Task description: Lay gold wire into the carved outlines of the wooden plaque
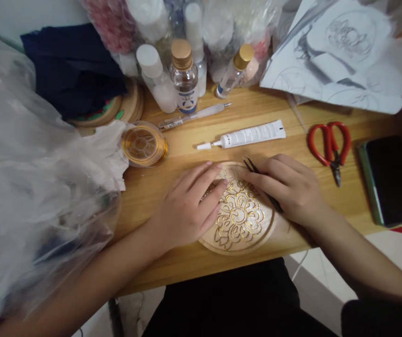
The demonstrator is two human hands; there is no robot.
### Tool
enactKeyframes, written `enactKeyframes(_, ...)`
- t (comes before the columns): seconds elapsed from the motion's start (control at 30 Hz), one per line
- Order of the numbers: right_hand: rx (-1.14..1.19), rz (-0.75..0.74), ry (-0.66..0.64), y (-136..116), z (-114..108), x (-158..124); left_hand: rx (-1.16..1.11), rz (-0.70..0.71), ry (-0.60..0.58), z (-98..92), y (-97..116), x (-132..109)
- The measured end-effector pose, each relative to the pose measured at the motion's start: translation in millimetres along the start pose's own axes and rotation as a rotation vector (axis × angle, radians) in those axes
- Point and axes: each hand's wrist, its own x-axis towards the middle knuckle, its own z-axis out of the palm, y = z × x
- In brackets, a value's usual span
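Gold-inlaid wooden disc (239, 217): pinned flat by the open left hand (190, 206), tweezers (252, 165) held in closed grip by the right hand (288, 187); wire-seating judged underway, precise tip placement needed next.

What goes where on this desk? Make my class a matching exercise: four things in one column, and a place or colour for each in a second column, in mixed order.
Things:
1. scissors
2. glue tube
3. tweezers
4. disc

Places and colours:
A. white, lying just beyond the disc
B. under the fingers of the left hand
C. held in the right hand
D. red-handled, left of the phone

Pairs: 1-D, 2-A, 3-C, 4-B
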Motion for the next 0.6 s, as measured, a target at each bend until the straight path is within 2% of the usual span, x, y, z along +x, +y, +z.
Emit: enactKeyframes(0.6, -0.004, -0.017, 0.034, -0.4, 1.9, 0.4, 0.049, 0.023, -0.02, -1.4, 0.0, 0.5)
